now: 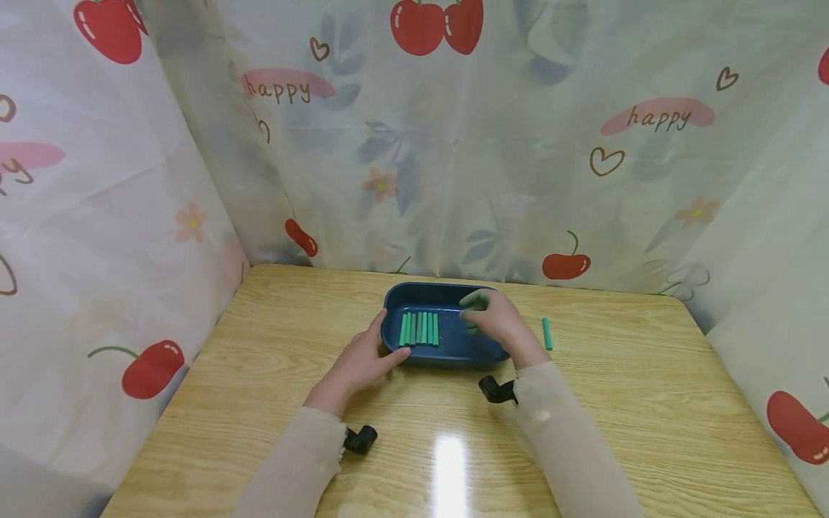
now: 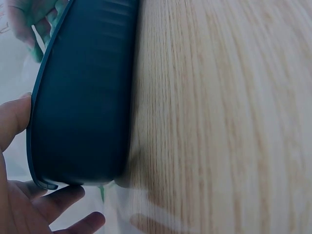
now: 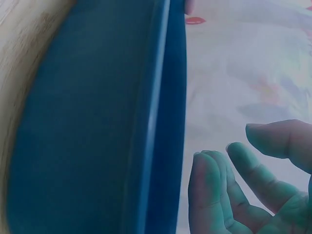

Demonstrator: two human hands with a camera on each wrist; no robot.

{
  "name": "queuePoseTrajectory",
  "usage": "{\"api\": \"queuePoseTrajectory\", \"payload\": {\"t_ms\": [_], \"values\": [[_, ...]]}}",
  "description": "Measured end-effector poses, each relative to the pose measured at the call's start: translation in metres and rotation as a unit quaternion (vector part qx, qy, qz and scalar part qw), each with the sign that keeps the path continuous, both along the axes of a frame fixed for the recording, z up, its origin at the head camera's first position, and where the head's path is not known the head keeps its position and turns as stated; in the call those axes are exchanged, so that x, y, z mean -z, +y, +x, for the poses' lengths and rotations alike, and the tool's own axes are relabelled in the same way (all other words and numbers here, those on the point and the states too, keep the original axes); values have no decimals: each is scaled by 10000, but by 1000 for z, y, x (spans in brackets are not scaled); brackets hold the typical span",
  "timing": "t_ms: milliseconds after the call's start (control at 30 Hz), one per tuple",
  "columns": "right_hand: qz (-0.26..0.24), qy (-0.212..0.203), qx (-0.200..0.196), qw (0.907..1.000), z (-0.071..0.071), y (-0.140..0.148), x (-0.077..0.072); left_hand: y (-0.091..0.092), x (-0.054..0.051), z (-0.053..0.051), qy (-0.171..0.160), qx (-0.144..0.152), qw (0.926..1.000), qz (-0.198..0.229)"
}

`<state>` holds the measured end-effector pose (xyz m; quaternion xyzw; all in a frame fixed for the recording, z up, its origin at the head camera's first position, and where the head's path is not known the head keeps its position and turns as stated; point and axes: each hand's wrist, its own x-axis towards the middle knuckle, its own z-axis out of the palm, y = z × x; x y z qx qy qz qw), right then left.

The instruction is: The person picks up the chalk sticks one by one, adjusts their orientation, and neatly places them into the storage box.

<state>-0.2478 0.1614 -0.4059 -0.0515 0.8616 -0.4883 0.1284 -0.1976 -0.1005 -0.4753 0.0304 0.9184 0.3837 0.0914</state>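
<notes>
A dark blue oblong tray [image 1: 463, 349] stands on the table. My left hand [image 1: 363, 360] grips its left end, thumb at the near rim and fingers round the end wall; in the left wrist view the thumb [image 2: 17, 114] touches the rim. Several slim green sticks [image 1: 424, 329] lie side by side in the tray's left half. Over its right half hovers my right hand [image 1: 497, 316], fingers loosely bent. The right wrist view shows a gap between thumb and fingers [image 3: 204, 190], which look green, and nothing between them.
One more green stick [image 1: 547, 334] lies on the wooden table [image 1: 635, 381], to the right of the tray. Behind the table and along both sides hangs a patterned curtain [image 1: 447, 201]. Each sleeve carries a small black device [image 1: 360, 439] at the wrist.
</notes>
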Motion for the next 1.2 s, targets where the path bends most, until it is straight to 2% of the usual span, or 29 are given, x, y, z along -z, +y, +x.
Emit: {"api": "queuePoseTrajectory", "payload": {"t_ms": [200, 400, 667, 967, 1200], "values": [[211, 65, -61, 9997, 6, 14, -4, 0, 0, 0, -28, -17, 10000, 18], [269, 100, 84, 9996, 10, 25, -4, 0, -1, 1, -48, -23, 10000, 16], [92, 150, 237, 9996, 13, 40, -2, -1, 0, 1, -28, -51, 10000, -3], [303, 414, 430, 9978, 18, 60, -3, -1, 1, 0, 12, 13, 10000, -31], [469, 549, 646, 9953, 19, 76, 3, 0, 0, -1, 28, 21, 10000, -42]]}}
